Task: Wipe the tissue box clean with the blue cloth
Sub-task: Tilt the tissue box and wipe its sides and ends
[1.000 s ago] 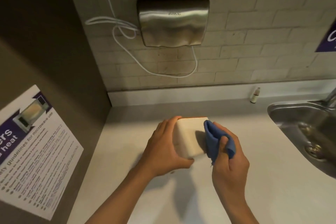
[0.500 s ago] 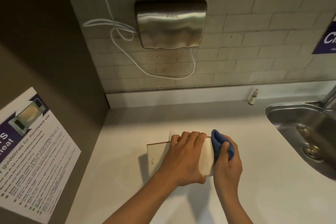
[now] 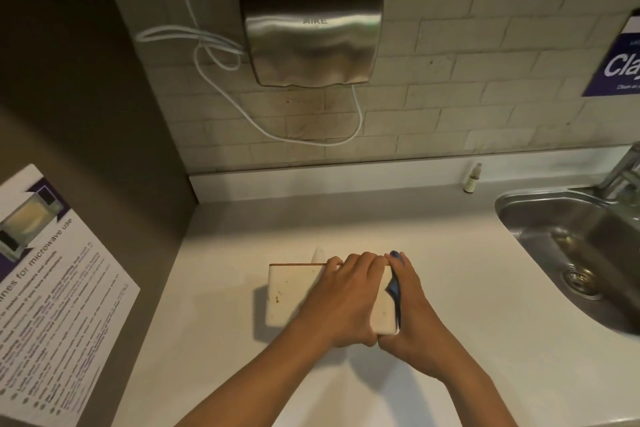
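Fingers (image 3: 360, 262) of two hands grip one tissue box (image 3: 294, 295).

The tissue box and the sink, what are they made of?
The tissue box looks like smooth cream plastic or painted wood, with a thin brown top edge and small stains; I can't tell which. The sink looks like brushed steel: grey and shiny.

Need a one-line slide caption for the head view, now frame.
Left hand steadies a stained white tissue box on the pale countertop while the right hand presses a blue cloth against its right end.
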`<state>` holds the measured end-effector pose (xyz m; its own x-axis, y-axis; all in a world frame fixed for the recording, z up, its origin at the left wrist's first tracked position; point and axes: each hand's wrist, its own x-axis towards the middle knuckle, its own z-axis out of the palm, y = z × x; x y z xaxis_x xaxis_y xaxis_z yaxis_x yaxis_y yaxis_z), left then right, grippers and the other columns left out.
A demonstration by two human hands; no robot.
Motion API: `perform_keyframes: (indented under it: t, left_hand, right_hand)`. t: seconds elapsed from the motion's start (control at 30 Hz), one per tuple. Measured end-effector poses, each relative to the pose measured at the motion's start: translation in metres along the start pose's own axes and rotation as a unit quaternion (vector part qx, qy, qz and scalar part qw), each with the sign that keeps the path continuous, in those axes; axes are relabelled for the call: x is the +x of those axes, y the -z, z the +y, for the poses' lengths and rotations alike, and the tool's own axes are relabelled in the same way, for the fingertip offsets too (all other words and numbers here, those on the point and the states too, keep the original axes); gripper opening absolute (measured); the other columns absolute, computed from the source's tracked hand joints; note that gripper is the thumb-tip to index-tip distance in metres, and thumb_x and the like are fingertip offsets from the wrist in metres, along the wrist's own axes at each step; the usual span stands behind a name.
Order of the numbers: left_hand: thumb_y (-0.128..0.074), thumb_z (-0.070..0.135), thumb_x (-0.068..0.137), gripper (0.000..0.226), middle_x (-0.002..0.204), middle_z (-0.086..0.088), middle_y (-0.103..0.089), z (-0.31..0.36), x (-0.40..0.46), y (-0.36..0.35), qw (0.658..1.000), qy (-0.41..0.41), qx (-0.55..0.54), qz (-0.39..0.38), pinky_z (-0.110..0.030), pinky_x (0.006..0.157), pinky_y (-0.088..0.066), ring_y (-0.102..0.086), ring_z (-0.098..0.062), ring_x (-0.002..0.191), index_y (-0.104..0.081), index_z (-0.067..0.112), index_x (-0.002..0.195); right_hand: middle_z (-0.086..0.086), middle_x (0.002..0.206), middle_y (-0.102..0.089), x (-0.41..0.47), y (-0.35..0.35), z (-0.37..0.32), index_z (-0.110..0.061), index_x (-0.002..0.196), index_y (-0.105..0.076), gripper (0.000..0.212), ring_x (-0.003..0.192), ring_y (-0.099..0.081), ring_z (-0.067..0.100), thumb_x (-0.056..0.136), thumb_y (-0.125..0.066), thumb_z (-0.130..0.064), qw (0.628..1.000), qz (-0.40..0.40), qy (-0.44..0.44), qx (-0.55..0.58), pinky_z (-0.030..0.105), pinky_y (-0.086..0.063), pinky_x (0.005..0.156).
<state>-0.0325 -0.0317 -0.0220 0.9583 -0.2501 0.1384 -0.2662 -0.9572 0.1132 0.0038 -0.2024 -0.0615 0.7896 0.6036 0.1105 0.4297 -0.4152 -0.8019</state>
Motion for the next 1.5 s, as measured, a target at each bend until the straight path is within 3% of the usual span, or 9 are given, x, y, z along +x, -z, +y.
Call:
perform_keyframes:
  t: [0.23,0.37,0.53,0.73,1.0,1.13,1.27,1.4,1.5]
  left_hand:
    - [-0.073,0.071,0.07,0.127,0.165,0.005,-0.018,-0.018,-0.02,-0.002,0.998,0.019,-0.057,0.025,-0.044,0.128,-0.008,-0.014,-0.017,0.154,0.002,0.024,0.161]
    - [-0.064,0.092,0.057,0.139,0.169,0.016,0.004,-0.08,-0.066,-0.003,0.993,0.103,-0.063,-0.002,-0.03,0.121,0.017,0.021,0.006,0.148,0.012,0.035,0.159]
    - [-0.078,0.081,0.057,0.133,0.163,0.028,-0.001,-0.117,-0.095,-0.012,0.984,0.116,-0.131,-0.03,-0.027,0.124,-0.022,-0.007,0.003,0.149,0.001,0.043,0.157]
    - [-0.084,0.061,0.056,0.104,0.138,0.031,-0.029,-0.117,-0.086,-0.023,0.98,0.101,-0.167,0.038,-0.021,0.093,-0.052,-0.04,0.003,0.127,-0.028,0.046,0.142]
    - [-0.089,0.06,0.052,0.107,0.137,0.031,-0.03,-0.112,-0.079,-0.034,0.973,0.113,-0.194,0.05,-0.01,0.081,-0.049,-0.045,0.005,0.121,-0.03,0.045,0.141]
    - [-0.09,0.058,0.054,0.106,0.135,0.032,-0.031,-0.111,-0.079,-0.034,0.97,0.122,-0.202,0.054,-0.008,0.085,-0.045,-0.043,0.007,0.123,-0.031,0.043,0.142]
    - [-0.09,0.056,0.054,0.109,0.138,0.034,-0.03,-0.11,-0.083,-0.035,0.966,0.132,-0.213,0.058,-0.007,0.087,-0.045,-0.041,0.011,0.124,-0.029,0.045,0.143]
    - [-0.09,0.056,0.054,0.111,0.141,0.036,-0.027,-0.112,-0.082,-0.034,0.962,0.127,-0.235,0.058,-0.007,0.092,-0.043,-0.039,0.013,0.126,-0.027,0.048,0.144]
    - [-0.091,0.056,0.054,0.109,0.14,0.035,-0.029,-0.112,-0.081,-0.036,0.956,0.131,-0.253,0.066,-0.012,0.094,-0.046,-0.039,0.014,0.126,-0.028,0.048,0.143]
  right_hand:
    - [-0.023,0.156,-0.007,0.003,0.013,0.0,-0.048,0.146,-0.003,0.121,0.145,-0.015,0.004,0.058,-0.082,-0.024,1.0,-0.009,-0.009,0.014,0.043,-0.032,0.113]
    - [-0.021,0.155,-0.011,0.001,0.013,0.008,-0.052,0.143,-0.007,0.118,0.144,-0.018,0.007,0.058,-0.083,-0.022,0.999,-0.001,-0.013,0.03,0.044,-0.038,0.109]
    - [-0.021,0.156,-0.011,0.005,0.01,0.017,-0.049,0.145,-0.005,0.12,0.144,-0.017,0.006,0.059,-0.084,-0.02,0.999,-0.015,-0.016,0.044,0.042,-0.038,0.109]
    - [-0.02,0.146,-0.032,0.004,0.007,0.022,-0.046,0.145,-0.005,0.115,0.135,-0.035,0.005,0.066,-0.082,-0.015,0.993,-0.054,-0.018,0.106,0.022,-0.046,0.096]
    - [-0.018,0.141,-0.047,0.009,0.012,0.036,-0.045,0.142,-0.034,0.071,0.121,-0.054,0.011,0.082,-0.071,-0.04,0.917,0.005,-0.139,0.375,0.028,-0.045,0.076]
    - [-0.016,0.144,-0.044,0.018,0.001,0.041,-0.048,0.145,-0.027,0.08,0.129,-0.047,0.021,0.076,-0.068,-0.059,0.91,0.094,-0.182,0.361,0.038,-0.048,0.087]
    - [0.004,0.113,-0.067,0.02,0.002,0.048,-0.034,0.142,-0.038,0.067,0.091,-0.059,0.024,0.084,-0.069,-0.046,0.877,0.183,-0.247,0.369,0.036,-0.049,0.064]
    - [0.032,0.078,-0.062,0.014,0.005,0.043,-0.019,0.101,-0.067,0.014,0.071,-0.051,0.033,0.093,-0.057,-0.022,0.853,0.238,-0.286,0.366,0.033,-0.039,0.055]
    - [0.032,0.07,-0.061,0.003,0.005,0.03,-0.017,0.071,-0.07,0.024,0.072,-0.053,0.035,0.09,-0.055,-0.017,0.818,0.296,-0.286,0.402,0.04,-0.045,0.064]
